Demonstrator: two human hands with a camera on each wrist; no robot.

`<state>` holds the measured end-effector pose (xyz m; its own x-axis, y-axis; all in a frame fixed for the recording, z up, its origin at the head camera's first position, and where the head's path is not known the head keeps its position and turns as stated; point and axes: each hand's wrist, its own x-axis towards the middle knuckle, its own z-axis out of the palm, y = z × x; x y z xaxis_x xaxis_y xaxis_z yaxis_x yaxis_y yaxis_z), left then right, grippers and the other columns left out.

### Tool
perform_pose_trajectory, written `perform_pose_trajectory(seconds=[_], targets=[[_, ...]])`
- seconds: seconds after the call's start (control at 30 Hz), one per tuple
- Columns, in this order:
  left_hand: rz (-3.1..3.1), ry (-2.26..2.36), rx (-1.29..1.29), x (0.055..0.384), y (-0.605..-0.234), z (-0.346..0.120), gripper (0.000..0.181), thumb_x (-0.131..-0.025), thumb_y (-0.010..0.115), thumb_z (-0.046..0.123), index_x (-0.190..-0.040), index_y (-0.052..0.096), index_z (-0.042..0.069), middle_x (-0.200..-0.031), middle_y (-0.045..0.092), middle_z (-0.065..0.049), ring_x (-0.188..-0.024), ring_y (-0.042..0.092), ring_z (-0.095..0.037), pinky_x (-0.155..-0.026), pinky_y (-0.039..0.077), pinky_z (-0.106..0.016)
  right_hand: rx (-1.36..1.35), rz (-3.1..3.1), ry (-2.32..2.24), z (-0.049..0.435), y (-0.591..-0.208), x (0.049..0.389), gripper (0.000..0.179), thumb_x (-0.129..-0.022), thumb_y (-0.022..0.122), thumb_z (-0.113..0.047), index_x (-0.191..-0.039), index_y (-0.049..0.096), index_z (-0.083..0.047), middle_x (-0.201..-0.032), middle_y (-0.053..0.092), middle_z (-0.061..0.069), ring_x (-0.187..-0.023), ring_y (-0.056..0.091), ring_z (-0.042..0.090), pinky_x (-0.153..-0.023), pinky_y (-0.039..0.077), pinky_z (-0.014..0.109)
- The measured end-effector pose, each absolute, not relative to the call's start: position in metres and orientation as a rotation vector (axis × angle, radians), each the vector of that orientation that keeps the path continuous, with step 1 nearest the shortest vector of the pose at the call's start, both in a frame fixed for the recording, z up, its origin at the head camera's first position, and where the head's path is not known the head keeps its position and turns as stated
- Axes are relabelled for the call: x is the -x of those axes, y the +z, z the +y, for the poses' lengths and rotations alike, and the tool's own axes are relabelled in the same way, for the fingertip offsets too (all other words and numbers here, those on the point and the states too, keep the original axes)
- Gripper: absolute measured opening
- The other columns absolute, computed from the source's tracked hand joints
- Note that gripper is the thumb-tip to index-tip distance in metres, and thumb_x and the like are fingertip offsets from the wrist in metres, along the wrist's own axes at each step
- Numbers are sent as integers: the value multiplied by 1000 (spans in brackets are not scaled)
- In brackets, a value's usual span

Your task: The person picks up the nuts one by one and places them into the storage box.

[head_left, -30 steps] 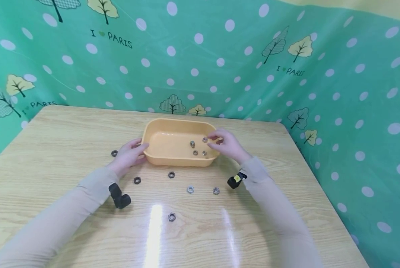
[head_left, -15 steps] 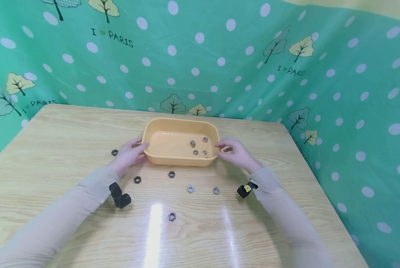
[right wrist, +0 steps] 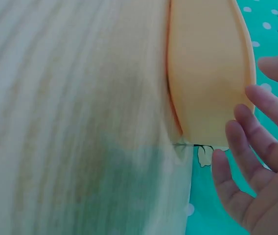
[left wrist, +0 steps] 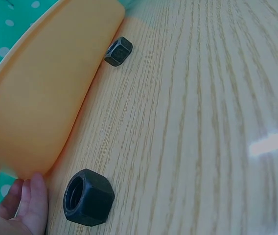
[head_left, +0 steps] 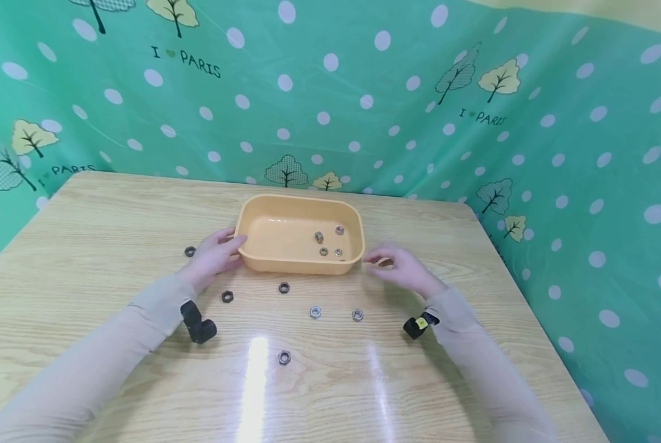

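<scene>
Orange bin (head_left: 275, 241), nuts (head_left: 319, 237) inside

The left hand (head_left: 211, 257) and right hand (head_left: 399, 267) are bare; the left sleeve (head_left: 100, 354) and right sleeve (head_left: 480, 357) are long, plain, pale greyish-beige and close-fitting, with fine creases; the left wrist camera (head_left: 198, 326) is matte black, bent like a hook with a rounded end; the right wrist camera (head_left: 414, 328) is also black and rounded, bearing a small yellow patch (head_left: 421, 322)
</scene>
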<state>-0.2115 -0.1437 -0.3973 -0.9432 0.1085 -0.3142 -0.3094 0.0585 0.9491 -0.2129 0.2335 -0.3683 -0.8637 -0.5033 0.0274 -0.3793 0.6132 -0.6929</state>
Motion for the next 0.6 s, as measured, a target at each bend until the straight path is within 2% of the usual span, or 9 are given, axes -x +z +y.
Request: perform_pose_trajectory(seconds=[0.13,0.37,0.6], targets=[[2042,1958,198,210,-395,-143,64,-100,45,31,-152,13,8,-152,24,-22,-135,36,-33,-106,43,-28,794,2611,-1005,236,-372,210,27,-84,68,-4,-110,65,2,-110,66,14,-103,59,30,-94,53,44],[2033,1960,199,210,-396,-143,65,-100,44,31,-152,12,9,-152,23,-22,-136,35,-33,-107,42,-30,906,2510,-859,238,-380,203,29,-84,70,-16,-111,66,-6,-111,66,7,-106,59,25,-96,51,43],[2038,1961,195,211,-396,-143,65,-100,44,31,-152,13,8,-152,24,-22,-136,35,-33,-107,42,-30,945,2465,-781,237,-385,195,30,-81,72,-17,-110,67,-10,-113,64,4,-108,56,23,-101,45,45]])
